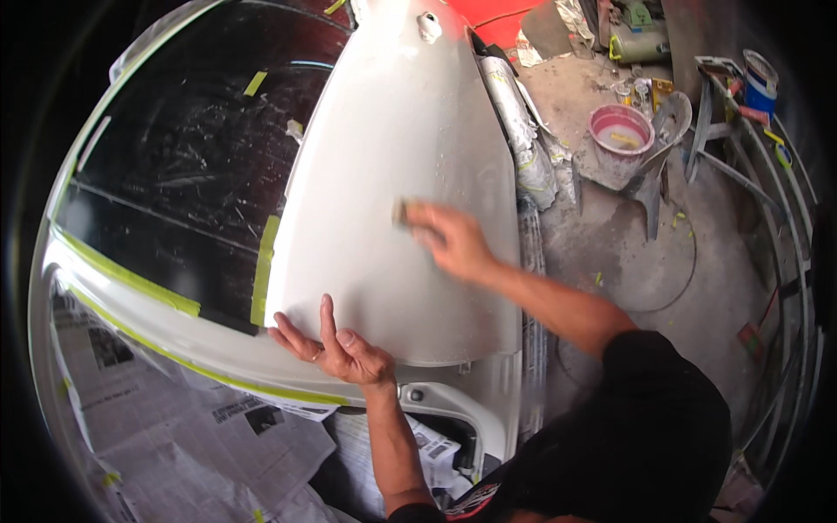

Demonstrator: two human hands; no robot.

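Note:
A pale grey-white car body panel (392, 122) runs up the middle, beside a dark window (174, 113) edged with yellow-green masking tape (264, 270). My right hand (449, 240) is closed on a small, blurred tan sanding pad (401, 213) against the panel's middle. My left hand (340, 344) rests by the panel's lower left corner, fingers spread and holding nothing. Newspaper (192, 427) covers the car below the tape at the lower left.
To the right lie a wrapped silver bundle (514, 122), a pink bucket (619, 118) of cloudy liquid on the concrete floor (636, 270), a green cylinder (636, 45) and a blue container (760, 83). Metal racking (741, 174) curves along the right rim.

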